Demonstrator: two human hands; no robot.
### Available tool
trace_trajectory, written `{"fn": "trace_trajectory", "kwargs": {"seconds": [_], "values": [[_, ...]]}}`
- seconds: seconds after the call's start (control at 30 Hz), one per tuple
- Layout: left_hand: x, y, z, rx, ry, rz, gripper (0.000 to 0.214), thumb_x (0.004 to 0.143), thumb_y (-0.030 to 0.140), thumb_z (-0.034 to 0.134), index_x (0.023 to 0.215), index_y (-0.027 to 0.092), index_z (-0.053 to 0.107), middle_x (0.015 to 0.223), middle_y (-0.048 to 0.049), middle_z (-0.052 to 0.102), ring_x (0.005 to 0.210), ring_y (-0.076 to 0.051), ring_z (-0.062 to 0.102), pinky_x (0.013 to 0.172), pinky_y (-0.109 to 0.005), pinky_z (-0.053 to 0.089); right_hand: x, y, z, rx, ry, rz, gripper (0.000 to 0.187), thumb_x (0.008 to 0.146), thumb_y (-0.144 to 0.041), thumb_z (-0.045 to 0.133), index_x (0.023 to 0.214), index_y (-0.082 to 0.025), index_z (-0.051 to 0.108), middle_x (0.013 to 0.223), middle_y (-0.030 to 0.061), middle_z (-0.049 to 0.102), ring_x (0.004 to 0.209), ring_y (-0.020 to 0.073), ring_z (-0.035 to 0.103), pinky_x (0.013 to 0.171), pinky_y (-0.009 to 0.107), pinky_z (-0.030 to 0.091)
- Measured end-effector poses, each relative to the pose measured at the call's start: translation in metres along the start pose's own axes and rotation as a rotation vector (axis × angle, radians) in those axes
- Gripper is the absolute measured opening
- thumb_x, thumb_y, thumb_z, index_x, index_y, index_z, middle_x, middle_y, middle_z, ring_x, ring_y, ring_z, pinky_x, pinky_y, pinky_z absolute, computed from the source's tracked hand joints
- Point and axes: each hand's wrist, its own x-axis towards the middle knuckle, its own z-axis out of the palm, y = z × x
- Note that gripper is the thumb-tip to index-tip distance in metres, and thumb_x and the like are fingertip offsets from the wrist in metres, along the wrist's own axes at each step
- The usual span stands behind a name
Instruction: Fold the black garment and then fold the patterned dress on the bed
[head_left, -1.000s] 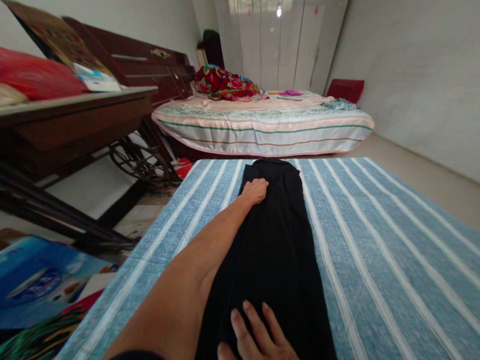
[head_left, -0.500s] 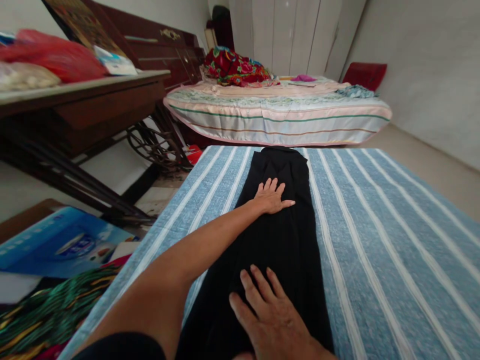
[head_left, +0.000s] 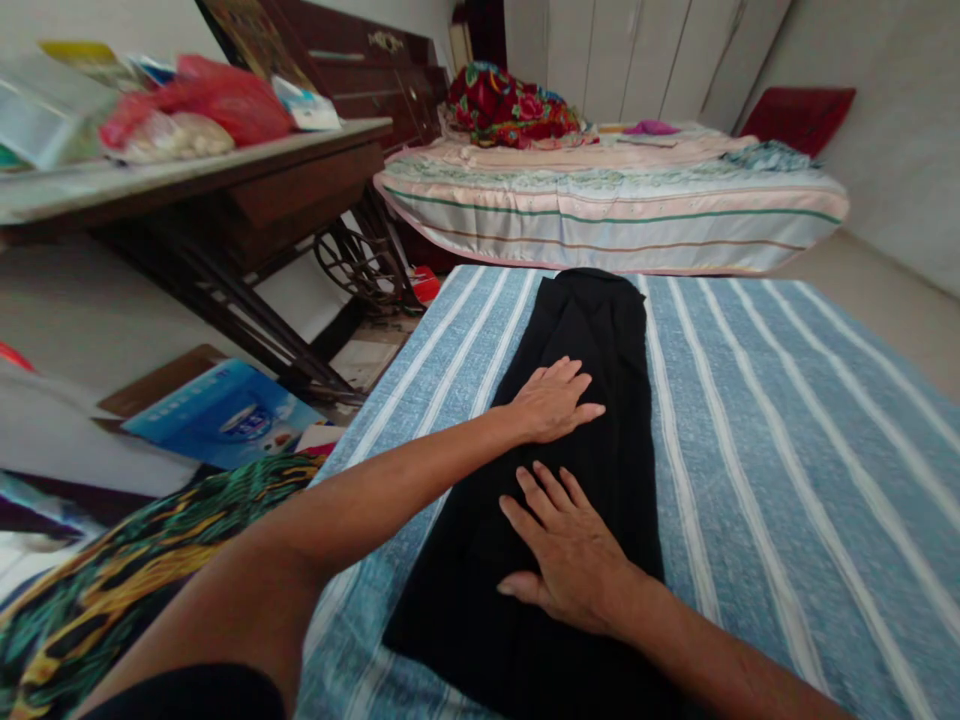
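Both L hand & R hand: grips spread, empty, on long blk fabric garment atop blue/wht striped cloth.

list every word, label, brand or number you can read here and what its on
No text can be read for certain.
Blue box: pale letters in the oval logo, too blurred to read.
Blue-and-white packet: any print is too small and blurred.
Black cloth: no lettering shows.

2 forearms outstretched, left grip palm down, right grip splayed
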Motion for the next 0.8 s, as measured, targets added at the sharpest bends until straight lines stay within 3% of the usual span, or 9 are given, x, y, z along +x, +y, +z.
{"fn": "trace_trajectory", "kwargs": {"seconds": [0.17, 0.37, 0.5, 0.6, 0.7, 0.8], "values": [[-0.075, 0.011, 0.007, -0.041, 0.031, -0.06, 0.052, 0.093, 0.045, 0.035, 0.133, 0.013, 0.041, 0.148, -0.0139, 0.03, 0.139, -0.024, 0.019, 0.11, -0.042, 0.022, 0.001, 0.0, 0.0, -0.056, -0.008, -0.009, 0.078, 0.082, -0.068, 0.039, 0.142, -0.019, 0.032, 0.148, 0.0175, 0.027, 0.138, 0.0361, 0.012, 0.109, 0.057, 0.012], [-0.128, 0.028, 0.014, -0.128, 0.148, -0.142, 0.049, 0.093, 0.04, 0.036, 0.134, 0.014, 0.041, 0.147, -0.0114, 0.034, 0.138, -0.02, 0.022, 0.111, -0.038, 0.024, 0.002, -0.001, -0.003, -0.109, -0.027, 0.001, 0.082, 0.08, -0.067, 0.044, 0.142, -0.015, 0.032, 0.147, 0.0203, 0.026, 0.137, 0.0364, 0.017, 0.109, 0.055, 0.013], [-0.147, 0.034, 0.023, -0.128, 0.207, -0.134, 0.05, 0.092, 0.039, 0.036, 0.134, 0.012, 0.04, 0.147, -0.0125, 0.034, 0.138, -0.02, 0.023, 0.111, -0.038, 0.025, -0.005, -0.004, -0.013, -0.11, -0.002, 0.028, 0.091, 0.076, -0.071, 0.047, 0.144, -0.014, 0.026, 0.151, 0.0192, 0.018, 0.138, 0.0355, 0.016, 0.109, 0.053, 0.015], [-0.15, 0.035, 0.03, -0.11, 0.236, -0.131, 0.05, 0.093, 0.04, 0.034, 0.135, 0.012, 0.04, 0.146, -0.0122, 0.035, 0.137, -0.02, 0.025, 0.111, -0.037, 0.026, -0.016, -0.002, -0.026, -0.117, 0.046, 0.05, 0.089, 0.078, -0.072, 0.043, 0.144, -0.013, 0.026, 0.15, 0.0182, 0.02, 0.137, 0.033, 0.018, 0.11, 0.05, 0.018], [-0.149, 0.039, 0.035, -0.059, 0.191, -0.142, 0.054, 0.093, 0.044, 0.032, 0.137, 0.014, 0.039, 0.148, -0.0119, 0.031, 0.139, -0.021, 0.021, 0.11, -0.04, 0.025, -0.026, 0.008, -0.037, -0.161, 0.084, 0.099, 0.075, 0.086, -0.065, 0.035, 0.139, -0.012, 0.036, 0.147, 0.0182, 0.028, 0.137, 0.0311, 0.022, 0.109, 0.048, 0.02], [-0.146, 0.043, 0.04, 0.027, 0.093, -0.203, 0.06, 0.091, 0.051, 0.031, 0.141, 0.017, 0.034, 0.151, -0.0123, 0.023, 0.14, -0.026, 0.014, 0.109, -0.049, 0.023, -0.033, 0.023, -0.039, -0.219, 0.097, 0.147, 0.075, 0.087, -0.064, 0.032, 0.139, -0.01, 0.036, 0.147, 0.0188, 0.028, 0.137, 0.0313, 0.019, 0.109, 0.048, 0.02]]}}
